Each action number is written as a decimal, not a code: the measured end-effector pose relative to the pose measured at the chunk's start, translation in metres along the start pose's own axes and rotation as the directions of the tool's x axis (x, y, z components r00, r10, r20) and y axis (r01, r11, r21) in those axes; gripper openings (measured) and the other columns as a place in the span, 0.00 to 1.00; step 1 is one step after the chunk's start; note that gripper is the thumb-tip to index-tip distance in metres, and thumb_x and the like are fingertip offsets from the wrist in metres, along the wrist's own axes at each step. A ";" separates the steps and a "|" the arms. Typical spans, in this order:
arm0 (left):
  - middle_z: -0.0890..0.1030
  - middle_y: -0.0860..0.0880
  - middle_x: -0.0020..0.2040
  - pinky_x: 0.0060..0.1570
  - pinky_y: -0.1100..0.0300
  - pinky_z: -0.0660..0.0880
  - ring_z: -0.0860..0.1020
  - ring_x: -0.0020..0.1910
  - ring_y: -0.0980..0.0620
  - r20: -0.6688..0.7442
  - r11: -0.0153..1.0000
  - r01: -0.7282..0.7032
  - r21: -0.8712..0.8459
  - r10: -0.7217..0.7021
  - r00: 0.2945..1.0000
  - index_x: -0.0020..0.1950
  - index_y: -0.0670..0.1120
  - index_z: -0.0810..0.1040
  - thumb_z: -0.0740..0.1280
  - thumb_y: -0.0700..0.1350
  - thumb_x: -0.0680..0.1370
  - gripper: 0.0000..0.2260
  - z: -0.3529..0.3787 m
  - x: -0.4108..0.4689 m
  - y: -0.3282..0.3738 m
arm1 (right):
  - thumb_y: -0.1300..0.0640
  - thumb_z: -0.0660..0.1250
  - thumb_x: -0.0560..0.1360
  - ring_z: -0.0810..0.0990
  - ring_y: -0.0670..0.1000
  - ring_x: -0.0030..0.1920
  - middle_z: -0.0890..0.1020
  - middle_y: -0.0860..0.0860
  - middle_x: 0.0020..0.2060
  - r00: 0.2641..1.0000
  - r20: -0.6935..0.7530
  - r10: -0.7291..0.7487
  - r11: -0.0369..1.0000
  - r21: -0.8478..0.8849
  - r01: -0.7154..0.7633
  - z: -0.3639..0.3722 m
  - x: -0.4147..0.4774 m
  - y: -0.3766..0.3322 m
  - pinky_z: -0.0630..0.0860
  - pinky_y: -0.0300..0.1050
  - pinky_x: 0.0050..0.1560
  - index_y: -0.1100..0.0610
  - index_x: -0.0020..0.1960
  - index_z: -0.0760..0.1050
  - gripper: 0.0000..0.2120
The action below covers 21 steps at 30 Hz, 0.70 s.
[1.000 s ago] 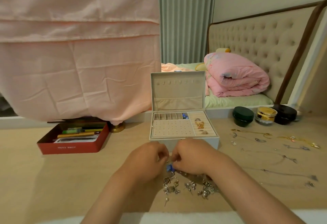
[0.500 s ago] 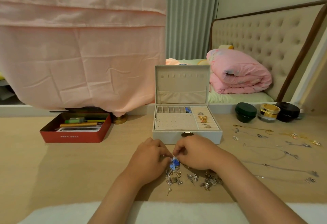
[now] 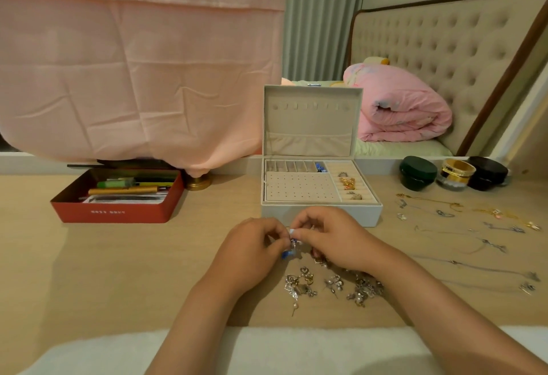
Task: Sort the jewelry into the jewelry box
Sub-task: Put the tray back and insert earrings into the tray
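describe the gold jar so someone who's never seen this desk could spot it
Start at the open jewelry box on the desk and look right to the three small jars along the back edge. The gold jar is the middle one, between a dark green jar and a black jar; only it has a shiny gold band over clear glass.

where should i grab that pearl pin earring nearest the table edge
Probably pinch the pearl pin earring at its bead end, straight down from above: it lies flat on the table, clear of the pile, and its thin post gives little to grip.
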<state>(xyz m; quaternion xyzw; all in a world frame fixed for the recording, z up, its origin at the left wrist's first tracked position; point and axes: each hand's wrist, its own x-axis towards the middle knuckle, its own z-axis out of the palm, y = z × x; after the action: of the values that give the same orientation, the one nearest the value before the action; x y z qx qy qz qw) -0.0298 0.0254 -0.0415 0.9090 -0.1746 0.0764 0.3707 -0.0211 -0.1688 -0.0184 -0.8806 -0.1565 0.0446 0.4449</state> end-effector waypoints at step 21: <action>0.85 0.46 0.38 0.35 0.63 0.76 0.82 0.34 0.53 -0.021 0.785 0.151 -0.600 -0.204 0.979 0.48 0.41 0.83 0.70 0.41 0.78 0.04 -0.020 -0.004 0.043 | 0.65 0.73 0.75 0.83 0.50 0.38 0.87 0.55 0.42 0.989 -0.133 0.070 0.875 0.484 0.003 -0.006 -0.020 -0.022 0.78 0.44 0.30 0.54 0.53 0.83 0.10</action>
<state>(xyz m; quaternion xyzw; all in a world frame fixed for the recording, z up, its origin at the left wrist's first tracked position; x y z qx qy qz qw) -0.0499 0.0119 -0.0005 0.7549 -0.0876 0.0209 0.6497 -0.0443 -0.1677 0.0016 -0.7452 -0.0922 0.0254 0.6600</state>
